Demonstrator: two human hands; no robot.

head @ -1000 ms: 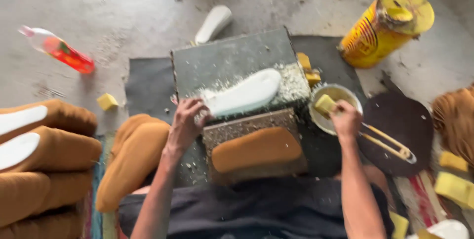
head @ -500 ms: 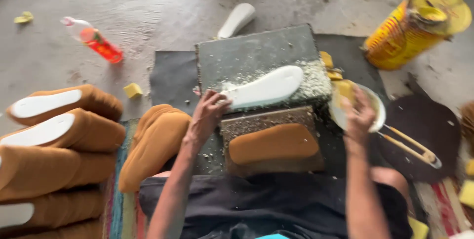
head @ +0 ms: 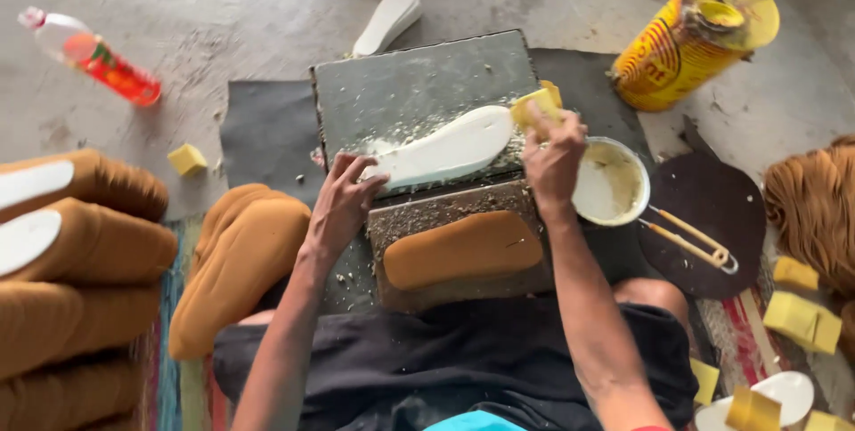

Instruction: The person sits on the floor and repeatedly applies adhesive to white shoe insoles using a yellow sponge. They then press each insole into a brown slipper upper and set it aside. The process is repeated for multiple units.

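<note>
On the grey slab (head: pixel 419 84) set on the floor in front of the seated person, a white insole (head: pixel 445 148) lies lengthwise among pale crumbs and scrapings. Left hand (head: pixel 343 204) — fingers spread, tips pressed down on the heel end of the insole, pinning it flat. Right hand (head: pixel 552 159) — fingers closed around a yellow sponge block (head: pixel 534 109), which sits at the toe end of the insole, touching or just above it; contact cannot be told for certain. Just right of that hand stands a small bowl (head: pixel 614 186) with a pale creamy paste inside, and a pair of tongs (head: pixel 690 235) rests beside it on a dark round mat (head: pixel 712 208).

Judged step: coating the insole with paste, sponge loaded and at the start of a stroke. The next move calls for a steady wipe along the length toward the heel while the left hand keeps it from sliding — light pressure, even film.

Nearer the body a tan sole (head: pixel 463 248) lies on a second block. Tan slippers (head: pixel 80 253) are stacked at left; a yellow can (head: pixel 695 39) stands upper right.
</note>
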